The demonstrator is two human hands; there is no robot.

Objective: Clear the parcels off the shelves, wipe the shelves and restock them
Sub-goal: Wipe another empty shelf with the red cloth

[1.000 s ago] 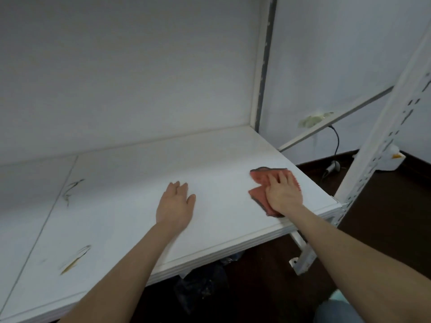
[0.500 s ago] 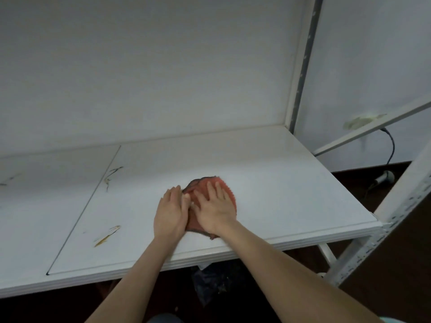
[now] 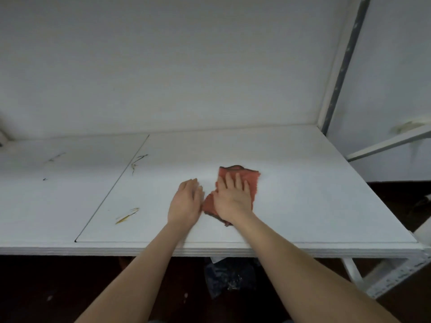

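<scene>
Shelf [image 3: 303, 194]: white, flat, and bare of parcels. It spans the head view from 9 o'clock to 3 o'clock. Its front edge runs below the hands.

Cloth [image 3: 253, 179]: orange-red with a dark border strip along its far edge. It is a rumpled, roughly rectangular piece, tilted so that its long axis runs from 7 o'clock to 1 o'clock. It lies flat on the shelf, just right of the view's centre. Its middle is covered by the right hand. The far right corner and a near left flap are visible.

Right hand [image 3: 233, 199]: palm down on the cloth, with fingers straight and slightly spread, pointing to 12 o'clock. The hand presses the cloth flat and no finger curls round it.

Left hand [image 3: 185, 203]: at 9 o'clock of the cloth, just beside its near flap. It lies palm down on the bare shelf with fingers straight and together, holding nothing. The fingertips are slightly blurred.

Seam [image 3: 112, 190]: a thin dark line crossing the shelf at 9 o'clock of the left hand, running from the front edge toward the back wall.

Marks: a yellow streak [image 3: 127, 216] lies between the seam and the left hand. A dark scribble [image 3: 137, 160] lies at 11 o'clock of the left hand.

Post [image 3: 342, 59]: a grey upright at 1 o'clock, at the shelf's back right corner.

Bag [image 3: 229, 276]: dark, on the floor under the front edge at 6 o'clock.
</scene>
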